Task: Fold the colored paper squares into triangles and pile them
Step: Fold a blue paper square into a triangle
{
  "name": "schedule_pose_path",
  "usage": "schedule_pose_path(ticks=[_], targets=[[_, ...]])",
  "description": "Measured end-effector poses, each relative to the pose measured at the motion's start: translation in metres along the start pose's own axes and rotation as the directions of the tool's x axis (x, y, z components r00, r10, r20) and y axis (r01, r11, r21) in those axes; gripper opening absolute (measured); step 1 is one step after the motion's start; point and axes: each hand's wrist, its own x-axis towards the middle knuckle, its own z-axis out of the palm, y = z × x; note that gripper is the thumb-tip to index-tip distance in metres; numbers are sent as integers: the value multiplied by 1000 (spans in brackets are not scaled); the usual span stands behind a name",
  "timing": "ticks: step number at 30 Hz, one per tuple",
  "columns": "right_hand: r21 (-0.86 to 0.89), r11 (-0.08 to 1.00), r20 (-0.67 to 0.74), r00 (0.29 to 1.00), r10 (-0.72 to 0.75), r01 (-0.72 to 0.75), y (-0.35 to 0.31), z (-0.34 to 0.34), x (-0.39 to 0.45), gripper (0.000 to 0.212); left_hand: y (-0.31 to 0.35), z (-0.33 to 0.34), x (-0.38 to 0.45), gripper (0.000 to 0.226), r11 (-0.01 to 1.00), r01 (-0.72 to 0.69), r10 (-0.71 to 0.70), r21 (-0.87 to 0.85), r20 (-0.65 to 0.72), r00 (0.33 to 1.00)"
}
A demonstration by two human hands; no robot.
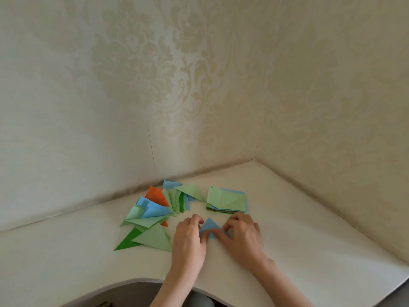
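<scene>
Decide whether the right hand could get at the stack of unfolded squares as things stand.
Probably yes. The right hand lies just in front of the stack of squares with bare table between them; it would first have to let go of the blue paper.

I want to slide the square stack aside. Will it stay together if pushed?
Probably not: the stack is loose thin sheets with edges already offset, so it would likely shear. It looks light and should slide easily on the smooth table.

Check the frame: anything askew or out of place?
The folded triangles aren't piled: they fan loosely across the table, a dark green triangle sliding out at the near edge. The stack of squares is slightly offset. No damage visible.
</scene>
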Motion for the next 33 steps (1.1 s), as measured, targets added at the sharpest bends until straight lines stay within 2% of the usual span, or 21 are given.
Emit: schedule_pose_path(ticks=[8,16,19,21,23,26,29,31,33], targets=[[24,997,-11,997,78,-78,0,3,0,25,-8,2,2,20,996,50,-53,-72,-27,998],[173,982,30,997,69,-73,8,2,4,22,-17,-5,1,21,990,53,-56,-131,-24,998],[233,971,5,998,62,-62,10,4,4,25,-18,-6,1,20,991,53,-56,-125,-16,998],[243,968,-27,998,64,-55,10,5,2,26,-16,-5,-1,20,994,59,-61,-90,-25,998],[229,972,-44,997,61,-49,9,6,1,26,-11,-4,-2,25,1000,7,-8,-20,-9,1000],[203,978,-62,997,54,-40,8,7,0,19,4,-5,-2,40,983,7,-21,183,72,997],[189,981,-77,996,53,-38,7,7,0,13,11,0,-1,27,962,-25,11,272,51,999],[182,983,-79,996,50,-35,6,6,-1,12,19,0,0,30,955,35,-62,296,83,995],[178,984,-84,995,45,-30,7,6,-1,12,20,-1,2,31,967,96,-122,234,96,988]])
